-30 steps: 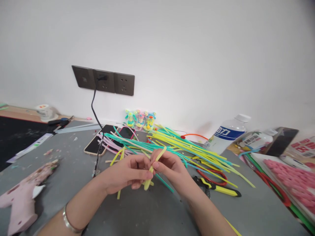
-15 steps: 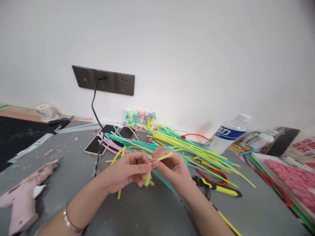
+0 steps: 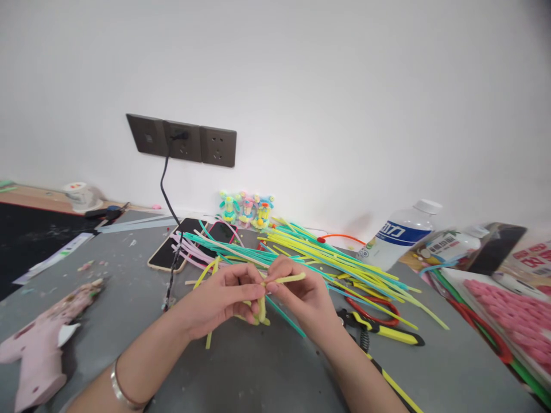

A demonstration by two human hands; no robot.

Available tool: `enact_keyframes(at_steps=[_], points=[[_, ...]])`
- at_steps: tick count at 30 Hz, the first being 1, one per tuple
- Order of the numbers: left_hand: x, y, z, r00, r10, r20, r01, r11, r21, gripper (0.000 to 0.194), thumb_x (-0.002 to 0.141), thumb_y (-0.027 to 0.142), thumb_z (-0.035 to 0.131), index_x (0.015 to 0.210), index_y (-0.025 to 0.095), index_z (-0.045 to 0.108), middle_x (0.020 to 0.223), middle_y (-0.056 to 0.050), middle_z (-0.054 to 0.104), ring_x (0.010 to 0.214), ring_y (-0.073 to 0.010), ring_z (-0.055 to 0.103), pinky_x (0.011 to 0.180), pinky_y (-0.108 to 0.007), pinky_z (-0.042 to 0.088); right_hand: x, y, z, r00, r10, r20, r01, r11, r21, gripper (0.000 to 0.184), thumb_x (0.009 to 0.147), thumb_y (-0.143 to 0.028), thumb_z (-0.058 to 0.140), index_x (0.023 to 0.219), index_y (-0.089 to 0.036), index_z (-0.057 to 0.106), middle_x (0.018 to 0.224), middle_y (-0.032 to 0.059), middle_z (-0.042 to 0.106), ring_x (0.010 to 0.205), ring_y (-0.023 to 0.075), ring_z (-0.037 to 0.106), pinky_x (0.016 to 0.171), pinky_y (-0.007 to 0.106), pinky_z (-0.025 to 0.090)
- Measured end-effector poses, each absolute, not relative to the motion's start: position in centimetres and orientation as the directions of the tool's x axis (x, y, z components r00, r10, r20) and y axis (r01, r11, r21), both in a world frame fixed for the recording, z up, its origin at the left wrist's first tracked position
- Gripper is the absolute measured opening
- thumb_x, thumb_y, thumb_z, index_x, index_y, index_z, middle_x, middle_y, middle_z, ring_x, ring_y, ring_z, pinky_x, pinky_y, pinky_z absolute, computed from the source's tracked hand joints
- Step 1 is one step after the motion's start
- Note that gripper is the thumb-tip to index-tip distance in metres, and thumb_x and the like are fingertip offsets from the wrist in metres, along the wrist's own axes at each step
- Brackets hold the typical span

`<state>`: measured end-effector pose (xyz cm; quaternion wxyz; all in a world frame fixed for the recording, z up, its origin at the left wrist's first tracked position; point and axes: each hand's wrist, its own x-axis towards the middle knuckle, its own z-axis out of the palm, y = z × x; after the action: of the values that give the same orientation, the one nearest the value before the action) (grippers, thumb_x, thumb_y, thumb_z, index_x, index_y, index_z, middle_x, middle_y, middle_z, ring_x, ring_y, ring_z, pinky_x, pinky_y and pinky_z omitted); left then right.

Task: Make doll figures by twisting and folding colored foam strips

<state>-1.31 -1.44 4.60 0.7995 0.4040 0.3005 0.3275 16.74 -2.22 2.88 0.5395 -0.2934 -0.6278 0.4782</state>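
Observation:
Low over the grey table, my left hand [image 3: 230, 301] pinches a pale yellow pipe cleaner [image 3: 260, 312] bent into loops that hang below the fingers. My right hand [image 3: 299, 295] closes its thumb and forefinger on the same piece, fingertips meeting those of the left. One free end sticks out to the right across the right fingers. Part of the piece is hidden behind the left fingers. Just beyond both hands lie bunches of teal pipe cleaners [image 3: 228, 248] and yellow pipe cleaners [image 3: 331, 256].
Three small pipe-cleaner figures [image 3: 246, 210] stand against the wall. Two phones [image 3: 166, 252] lie left of the bunches. A pink glue gun [image 3: 41, 350] is at far left. Yellow-and-black pliers [image 3: 387, 331], red-handled scissors [image 3: 394, 312] and a bottle [image 3: 398, 238] are on the right.
The free end of the pipe cleaner has swung down and to the right, nearly level now. Both hands keep their pinch in almost the same place.

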Motion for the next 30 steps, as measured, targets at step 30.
enact_keyframes(at_steps=[30], points=[[-1.1,-1.8,4.6,0.335,0.821,0.463,-0.031,-0.482,0.876,0.011,0.083,0.015,0.067,0.074,0.021,0.07,0.076,-0.003,0.062,0.076,-0.0155,0.061,0.068,-0.025,0.049,15.7,-2.9,4.0,-0.417,0.908,-0.054,-0.503,-0.28,-0.818,0.024,0.077,-0.036,0.078,0.072,-0.021,0.061,0.091,0.0023,0.06,0.083,0.0164,0.055,0.075,0.028,0.045]])
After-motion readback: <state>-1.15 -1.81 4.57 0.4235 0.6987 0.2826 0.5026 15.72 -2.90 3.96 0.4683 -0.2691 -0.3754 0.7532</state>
